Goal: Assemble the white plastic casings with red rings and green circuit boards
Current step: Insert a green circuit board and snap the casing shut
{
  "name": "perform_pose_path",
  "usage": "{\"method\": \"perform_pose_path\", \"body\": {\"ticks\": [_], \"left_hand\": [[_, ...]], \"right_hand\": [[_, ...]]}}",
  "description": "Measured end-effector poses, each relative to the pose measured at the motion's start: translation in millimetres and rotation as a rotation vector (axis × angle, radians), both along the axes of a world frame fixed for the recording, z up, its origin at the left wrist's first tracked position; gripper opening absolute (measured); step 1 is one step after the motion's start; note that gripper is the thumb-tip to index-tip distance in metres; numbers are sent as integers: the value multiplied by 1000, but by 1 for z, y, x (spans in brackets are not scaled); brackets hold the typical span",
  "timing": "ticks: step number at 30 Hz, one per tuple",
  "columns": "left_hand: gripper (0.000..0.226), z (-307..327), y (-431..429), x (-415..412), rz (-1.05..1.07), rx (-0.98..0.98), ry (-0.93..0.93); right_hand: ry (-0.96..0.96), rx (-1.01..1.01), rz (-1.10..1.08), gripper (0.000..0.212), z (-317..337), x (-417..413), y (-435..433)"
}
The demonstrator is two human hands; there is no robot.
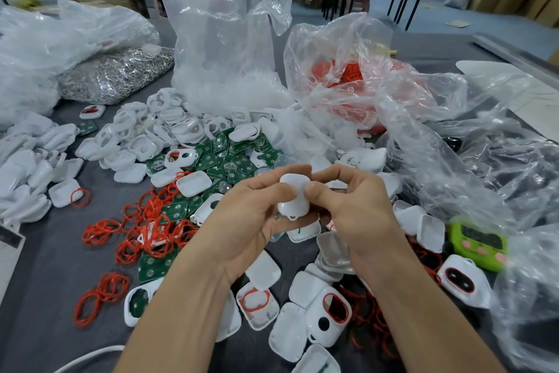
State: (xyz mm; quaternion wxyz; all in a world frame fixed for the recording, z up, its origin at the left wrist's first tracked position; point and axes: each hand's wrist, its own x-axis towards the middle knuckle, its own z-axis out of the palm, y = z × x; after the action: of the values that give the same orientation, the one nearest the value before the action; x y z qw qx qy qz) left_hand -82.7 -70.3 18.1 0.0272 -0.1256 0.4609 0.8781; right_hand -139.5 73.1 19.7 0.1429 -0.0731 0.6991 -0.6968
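Note:
Both hands hold one white plastic casing above the middle of the table. My left hand cups it from the left and below, thumb on top. My right hand pinches its right side with thumb and fingers. Loose red rings lie scattered to the left. Green circuit boards are heaped just beyond the hands. More white casings pile up at the back left, and several with red rings fitted lie in front of my wrists.
Clear plastic bags stand behind the piles: one with white parts, one with red rings. A bag of metal clips lies back left. A green timer sits at right. The grey table shows at left.

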Motion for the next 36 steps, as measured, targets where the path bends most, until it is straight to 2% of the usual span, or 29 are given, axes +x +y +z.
{"method": "perform_pose_path", "body": {"ticks": [6, 8, 10, 14, 17, 19, 24, 29, 36], "left_hand": [[29, -1, 0, 1, 2, -26, -13], [30, -1, -2, 2, -12, -100, -17], [31, -1, -3, 3, 10, -252, -27], [22, -4, 0, 2, 192, -447, 22], [23, -4, 1, 1, 305, -522, 114], [24, -4, 1, 1, 331, -487, 142], [19, -2, 0, 0, 344, -334, 99], [18, -1, 2, 3, 359, -401, 117], [19, 0, 8, 2, 390, -422, 138]], "right_hand": [[7, 8, -40, 22, 1, 1, -1], [36, 27, -45, 21, 1, 1, 0], [156, 111, -60, 19, 0, 2, 0], [570, 370, -108, 11, -3, 6, 1], [716, 386, -128, 11, -5, 8, 0], [668, 304, -130, 12, -4, 8, -1], [393, 77, -34, 22, -2, 5, 0], [465, 122, -19, 13, -3, 6, 0], [492, 150, -71, 15, -5, 8, -2]]}}
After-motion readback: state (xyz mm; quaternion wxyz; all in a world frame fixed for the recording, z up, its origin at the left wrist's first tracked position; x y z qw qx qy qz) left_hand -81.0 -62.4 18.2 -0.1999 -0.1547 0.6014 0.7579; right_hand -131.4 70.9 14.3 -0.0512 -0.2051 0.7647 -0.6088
